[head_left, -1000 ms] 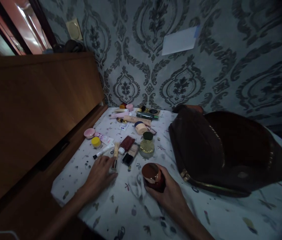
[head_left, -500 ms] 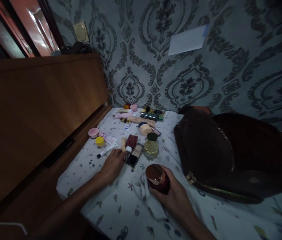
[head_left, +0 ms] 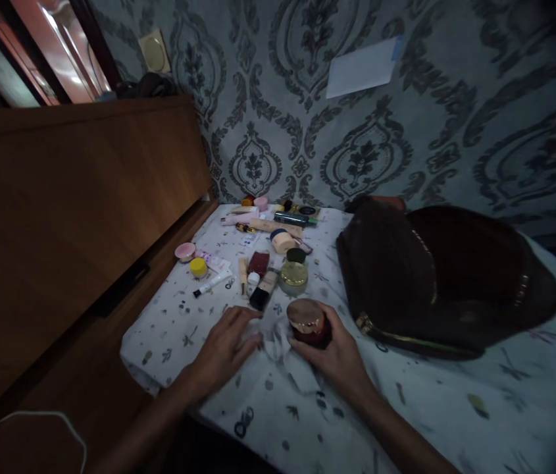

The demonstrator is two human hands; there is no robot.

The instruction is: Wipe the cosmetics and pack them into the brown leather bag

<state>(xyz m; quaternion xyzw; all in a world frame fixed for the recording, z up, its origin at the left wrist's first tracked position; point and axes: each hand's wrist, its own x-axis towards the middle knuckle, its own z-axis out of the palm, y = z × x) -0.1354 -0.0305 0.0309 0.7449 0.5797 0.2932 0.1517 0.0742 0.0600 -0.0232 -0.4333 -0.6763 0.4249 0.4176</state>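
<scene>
My right hand (head_left: 333,349) is wrapped round a dark red jar with a shiny copper lid (head_left: 305,317), held upright over the patterned white sheet. Left of it, my left hand (head_left: 228,345) has thumb and fingers apart and holds nothing. Some thin, whitish crumpled material (head_left: 290,359) lies between the two hands. Just beyond my left fingertips lie a foundation bottle with a black cap (head_left: 264,289), a dark red bottle with a white cap (head_left: 258,264) and a slim beige tube (head_left: 243,273). A round jar with a gold lid (head_left: 293,276) stands behind the held jar.
A large open brown bag (head_left: 406,283) sits on the right. More cosmetics lie toward the wall, including a dark green tube (head_left: 291,218) and a cream jar with a navy lid (head_left: 281,241). At left are a yellow-lidded jar (head_left: 198,266), a white tube (head_left: 213,283) and a wooden panel (head_left: 85,191).
My left hand has drawn back from the bottles toward me and its fingers have parted. My right hand still holds the jar. The camera view has shifted slightly.
</scene>
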